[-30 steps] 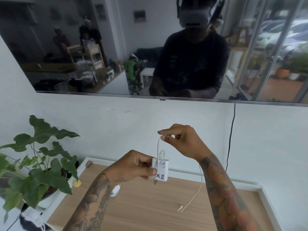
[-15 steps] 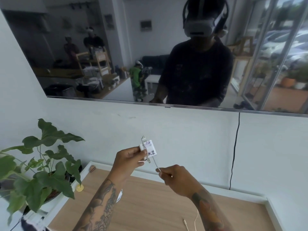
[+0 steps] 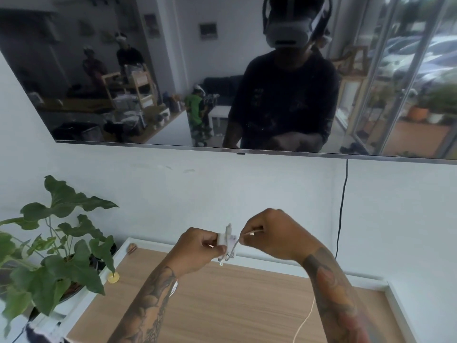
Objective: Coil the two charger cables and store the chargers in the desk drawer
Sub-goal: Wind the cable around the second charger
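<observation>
My left hand grips a small white charger with a handwritten label, held above the wooden desk top. Close to its right, my right hand pinches the charger's thin white cable between thumb and fingers. The cable passes behind my right forearm and hangs down to the desk. A second white charger peeks out on the desk beside my left forearm, mostly hidden. No drawer is in view.
A leafy potted plant stands at the desk's left edge. A small yellow disc lies on the white rim near it. A large dark wall screen hangs above, and a black cord runs down the wall.
My right hand rose from below the charger to level with it, carrying the cable around the charger. My left hand lowered a little with the charger, which has turned.
</observation>
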